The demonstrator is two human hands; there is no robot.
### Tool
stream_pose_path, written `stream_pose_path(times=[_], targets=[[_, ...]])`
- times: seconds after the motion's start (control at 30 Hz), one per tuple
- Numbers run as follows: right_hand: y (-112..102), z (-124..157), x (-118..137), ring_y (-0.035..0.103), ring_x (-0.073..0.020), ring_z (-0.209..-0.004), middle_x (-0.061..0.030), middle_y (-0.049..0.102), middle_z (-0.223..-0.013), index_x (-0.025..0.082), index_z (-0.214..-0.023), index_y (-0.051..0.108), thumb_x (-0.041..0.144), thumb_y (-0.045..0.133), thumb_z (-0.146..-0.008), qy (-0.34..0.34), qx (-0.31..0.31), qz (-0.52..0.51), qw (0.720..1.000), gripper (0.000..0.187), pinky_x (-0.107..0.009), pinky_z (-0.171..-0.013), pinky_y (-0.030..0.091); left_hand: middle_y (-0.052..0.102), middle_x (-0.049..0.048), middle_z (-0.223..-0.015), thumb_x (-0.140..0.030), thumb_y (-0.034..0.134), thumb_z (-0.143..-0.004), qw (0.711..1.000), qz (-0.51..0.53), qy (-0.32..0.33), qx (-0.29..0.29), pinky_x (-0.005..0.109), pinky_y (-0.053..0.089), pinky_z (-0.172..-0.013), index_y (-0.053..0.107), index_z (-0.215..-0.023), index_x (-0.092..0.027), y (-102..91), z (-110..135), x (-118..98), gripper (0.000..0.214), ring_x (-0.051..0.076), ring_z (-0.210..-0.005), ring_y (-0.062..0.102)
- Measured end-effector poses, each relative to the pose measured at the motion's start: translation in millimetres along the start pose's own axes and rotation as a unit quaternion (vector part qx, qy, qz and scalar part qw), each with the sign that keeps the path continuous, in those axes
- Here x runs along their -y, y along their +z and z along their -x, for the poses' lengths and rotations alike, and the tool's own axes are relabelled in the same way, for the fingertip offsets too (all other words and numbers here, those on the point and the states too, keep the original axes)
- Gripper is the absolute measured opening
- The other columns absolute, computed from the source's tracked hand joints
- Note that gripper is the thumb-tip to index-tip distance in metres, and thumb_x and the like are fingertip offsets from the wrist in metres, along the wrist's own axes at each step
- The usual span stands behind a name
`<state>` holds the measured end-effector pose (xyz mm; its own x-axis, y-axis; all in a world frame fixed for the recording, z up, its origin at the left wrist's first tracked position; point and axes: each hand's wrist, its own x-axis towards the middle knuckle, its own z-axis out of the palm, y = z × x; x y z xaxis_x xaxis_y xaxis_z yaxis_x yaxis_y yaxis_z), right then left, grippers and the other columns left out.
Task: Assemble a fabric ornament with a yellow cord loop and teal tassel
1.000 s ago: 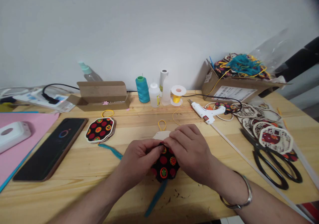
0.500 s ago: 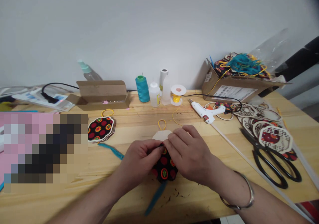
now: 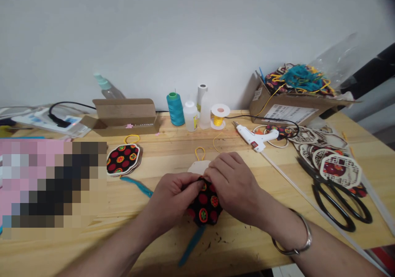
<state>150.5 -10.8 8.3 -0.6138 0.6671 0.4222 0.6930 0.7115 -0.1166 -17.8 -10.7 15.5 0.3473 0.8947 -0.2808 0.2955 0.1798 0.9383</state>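
Both my hands meet at the middle of the wooden table over a black fabric piece with red and orange dots (image 3: 206, 207). My left hand (image 3: 173, 201) pinches its upper left edge with fingers closed. My right hand (image 3: 236, 184) presses fingers closed on its upper right edge, where the fabric covers a pale wooden ornament (image 3: 199, 168) with a yellow loop (image 3: 200, 152). A teal tassel (image 3: 191, 246) trails from under the fabric toward me. A finished dotted ornament (image 3: 123, 159) lies to the left.
A white glue gun (image 3: 254, 137) and black scissors (image 3: 336, 205) lie to the right, beside several wooden ornaments (image 3: 338, 170). A teal thread spool (image 3: 175, 109), bottles and yellow cord spool (image 3: 219, 116) stand at the back. Cardboard boxes (image 3: 125, 114) (image 3: 293, 108) sit along the wall.
My hands stay on the fabric piece; the right fingers have shifted slightly along its top edge. The view has tipped a little.
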Motion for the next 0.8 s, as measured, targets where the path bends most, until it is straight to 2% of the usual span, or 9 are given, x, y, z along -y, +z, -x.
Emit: stream_pose_path(times=[0.17, 0.3, 0.37, 0.47, 0.57, 0.8], targets=[[1.4, -0.9, -3.4, 0.043, -0.0181, -0.073, -0.0055, 0.055, -0.074, 0.015, -0.074, 0.055, 0.011, 0.042, -0.082, 0.052, -0.027, -0.04, 0.997, 0.015, -0.033, -0.066, 0.034, 0.07, -0.0022, -0.07, -0.026, 0.057, -0.076, 0.999, 0.039, -0.034, 0.006, 0.02, 0.043, -0.057, 0.072, -0.089, -0.025, -0.3, 0.4, 0.3, 0.02, 0.013, -0.063, 0.059], [-5.5, -5.8, -7.8, 0.045, -0.0165, -0.071, -0.0052, 0.058, -0.07, 0.014, -0.072, 0.056, 0.01, 0.043, -0.083, 0.101, -0.1, -0.091, 0.986, 0.017, -0.031, -0.066, 0.037, 0.071, -0.0018, -0.071, -0.028, 0.06, -0.074, 0.995, 0.076, -0.057, -0.011, 0.02, 0.044, -0.056, 0.073, -0.087, -0.025, -0.2, 1.2, -1.7, 0.018, 0.013, -0.063, 0.059], [-8.2, -7.0, -8.6, 0.046, -0.0159, -0.071, -0.0048, 0.059, -0.071, 0.015, -0.073, 0.057, 0.012, 0.045, -0.084, 0.093, -0.12, -0.105, 0.983, 0.016, -0.031, -0.067, 0.037, 0.07, -0.0016, -0.068, -0.03, 0.061, -0.073, 0.994, 0.079, -0.074, -0.02, 0.019, 0.043, -0.051, 0.072, -0.087, -0.025, -0.4, 1.0, -1.9, 0.019, 0.013, -0.059, 0.058], [-8.0, -5.5, -7.8, 0.048, -0.0158, -0.075, -0.0037, 0.06, -0.075, 0.015, -0.079, 0.06, 0.015, 0.047, -0.084, 0.046, -0.105, -0.106, 0.988, 0.013, -0.032, -0.071, 0.037, 0.068, -0.0012, -0.065, -0.032, 0.06, -0.073, 0.994, 0.074, -0.082, -0.021, 0.019, 0.041, -0.047, 0.072, -0.089, -0.024, -0.5, 0.9, -1.0, 0.021, 0.013, -0.057, 0.057], [-4.3, -2.0, -6.6, 0.048, -0.0162, -0.079, -0.0028, 0.06, -0.078, 0.016, -0.084, 0.06, 0.017, 0.048, -0.085, 0.01, -0.077, -0.079, 0.994, 0.013, -0.033, -0.073, 0.035, 0.068, -0.0012, -0.066, -0.031, 0.059, -0.074, 0.995, 0.065, -0.072, -0.018, 0.019, 0.042, -0.051, 0.072, -0.09, -0.023, -0.2, 1.1, 0.1, 0.022, 0.013, -0.061, 0.058], [-2.3, -0.2, -4.9, 0.048, -0.018, -0.08, -0.0035, 0.059, -0.077, 0.014, -0.086, 0.059, 0.016, 0.047, -0.085, -0.018, -0.043, -0.023, 0.999, 0.013, -0.035, -0.073, 0.034, 0.069, -0.0026, -0.068, -0.029, 0.057, -0.076, 0.997, 0.055, -0.056, -0.001, 0.02, 0.044, -0.061, 0.071, -0.091, -0.025, 0.3, -0.4, 1.0, 0.021, 0.012, -0.066, 0.058]])
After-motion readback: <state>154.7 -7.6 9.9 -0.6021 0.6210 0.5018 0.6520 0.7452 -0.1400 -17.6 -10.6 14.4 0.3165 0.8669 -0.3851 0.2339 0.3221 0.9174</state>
